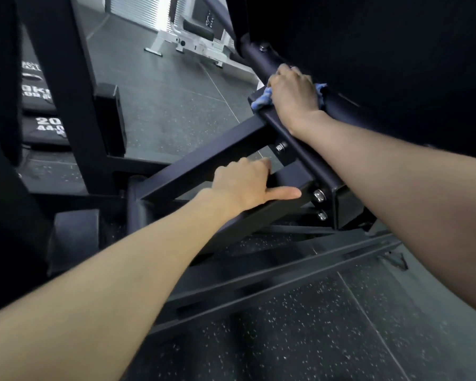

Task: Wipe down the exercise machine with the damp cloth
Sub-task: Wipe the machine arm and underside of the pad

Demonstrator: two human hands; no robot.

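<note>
A blue damp cloth (261, 99) is pressed by the right hand (294, 92) against the upper black bar (300, 155) of the exercise machine (204, 160), close beneath a dark padded part (382, 50). The fingers are curled over the cloth and the bar, so that only the cloth's edges are seen on either side of the hand. The lower square beam (259, 215) is gripped by the left hand (248, 185): fingers wrapped over the top edge, thumb laid out straight along the near face. This hand is judged to serve as a brace only.

Bolt heads (318, 195) are noted at the bracket (338, 199) where the beams meet. Weight plates (43, 125) are stacked at left; a white machine (193, 37) stands well apart on the speckled rubber floor (286, 339).

Step in hand, as judged: wiping along the upper bar. For a good result, the cloth should be kept flat under the palm, not bunched, and drawn along the bar's length in overlapping strokes. The underside and the bar's end are to be covered too. The bolts and bracket corners are likely to hold grime and would need a folded cloth edge. The brace on the lower beam should be kept while reaching
</note>
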